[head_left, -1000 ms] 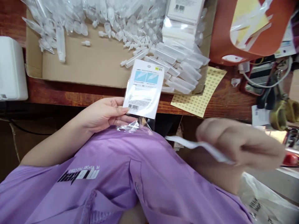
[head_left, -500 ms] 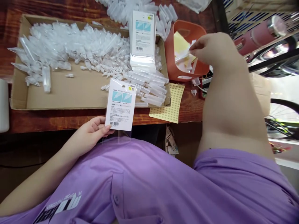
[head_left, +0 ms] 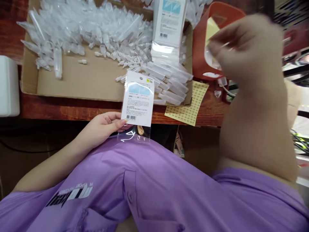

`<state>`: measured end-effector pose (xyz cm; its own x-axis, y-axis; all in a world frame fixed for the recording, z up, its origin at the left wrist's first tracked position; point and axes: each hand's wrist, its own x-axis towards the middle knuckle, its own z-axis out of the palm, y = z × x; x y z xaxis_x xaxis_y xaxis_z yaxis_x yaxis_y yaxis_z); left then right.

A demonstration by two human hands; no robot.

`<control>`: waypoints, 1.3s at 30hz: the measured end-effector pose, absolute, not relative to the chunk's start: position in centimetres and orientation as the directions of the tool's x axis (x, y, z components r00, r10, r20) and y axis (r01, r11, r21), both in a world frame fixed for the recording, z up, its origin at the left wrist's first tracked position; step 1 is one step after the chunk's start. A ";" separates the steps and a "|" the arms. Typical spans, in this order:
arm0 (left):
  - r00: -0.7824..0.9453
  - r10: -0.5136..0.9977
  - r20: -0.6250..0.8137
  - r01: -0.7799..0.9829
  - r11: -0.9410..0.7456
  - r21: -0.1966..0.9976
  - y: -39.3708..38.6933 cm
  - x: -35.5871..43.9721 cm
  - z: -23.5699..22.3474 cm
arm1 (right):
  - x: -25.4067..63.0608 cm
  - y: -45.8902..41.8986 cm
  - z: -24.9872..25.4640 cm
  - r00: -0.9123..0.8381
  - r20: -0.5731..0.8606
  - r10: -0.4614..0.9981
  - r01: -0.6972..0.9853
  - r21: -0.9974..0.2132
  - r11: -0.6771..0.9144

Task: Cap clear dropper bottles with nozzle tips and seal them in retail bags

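Head cam had a shallow brown cardboard tray (head_left: 65,79) on the dark reddish wooden table (head_left: 96,109), with a big messy pile of clear plastic pieces (head_left: 91,29) along the far side and one tiny white plastic nozzle (head_left: 82,61) sitting off on its own. Right end of the tray held a stack of white printed cards (head_left: 167,29) in shiny clear plastic, plus a bunch of frosted plastic tubes (head_left: 175,82) just in front of it. Next to that was an orange-red plastic bin (head_left: 199,45) with some yellow paper (head_left: 211,29) inside. The white printed card in a clear plastic sleeve (head_left: 137,106) was at the tray's near edge, pinched near its lower left corner by the left hand (head_left: 103,127), thumb on top. It was well apart from the right hand (head_left: 241,45), which was blurry over the bin with thumb and fingertips close together, so I couldn't tell if it had hold of anything. Card was tilted slightly, with a hole up top, a pale blue panel, a yellow mark, small print and a barcode, and the see-through sleeve stuck out past its bottom edge.
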<state>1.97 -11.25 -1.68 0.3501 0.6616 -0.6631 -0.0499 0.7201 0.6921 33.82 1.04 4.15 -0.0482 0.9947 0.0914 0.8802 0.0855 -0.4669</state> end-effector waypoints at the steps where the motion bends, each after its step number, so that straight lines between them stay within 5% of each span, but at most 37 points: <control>1: 0.359 0.660 -0.660 -0.062 0.723 0.688 -11.3 2.0 -1.8 | 32.0 -1.0 3.9 -0.262 0.041 0.964 0.860 -0.443 0.252; 3: 0.377 0.661 -0.649 -0.101 0.726 0.680 -11.4 1.9 -2.1 | 28.8 -5.0 2.9 -0.678 -0.020 0.735 0.653 -0.476 0.589; 5: 0.399 0.664 -0.632 -0.150 0.727 0.670 -11.5 1.9 -2.3 | 26.7 -8.1 1.3 -0.770 -0.024 0.637 0.591 -0.404 0.698; 19: 0.402 0.663 -0.631 -0.178 0.733 0.657 -11.7 2.0 -2.9 | 25.1 -11.7 -2.6 -0.641 0.190 0.744 0.616 -0.451 0.646; 25: 0.488 0.671 -0.559 -0.270 0.725 0.634 -11.9 2.0 -3.2 | 24.3 -12.8 -0.9 -0.723 0.309 0.618 0.493 -0.397 0.774; 35: 0.492 0.664 -0.563 -0.200 0.716 0.669 -12.0 2.1 -2.7 | 21.7 -12.5 0.3 -0.812 0.273 0.517 0.453 -0.265 0.851; 39: 0.504 0.656 -0.562 -0.179 0.715 0.675 -12.0 1.9 -3.3 | 21.3 -11.5 0.6 -0.776 0.261 0.574 0.486 -0.333 0.808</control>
<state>1.88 -12.04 -3.28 0.5036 0.6562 -0.5620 -0.1787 0.7155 0.6754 21.25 -11.52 0.63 -0.7758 0.5743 0.2612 0.4860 0.8080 -0.3332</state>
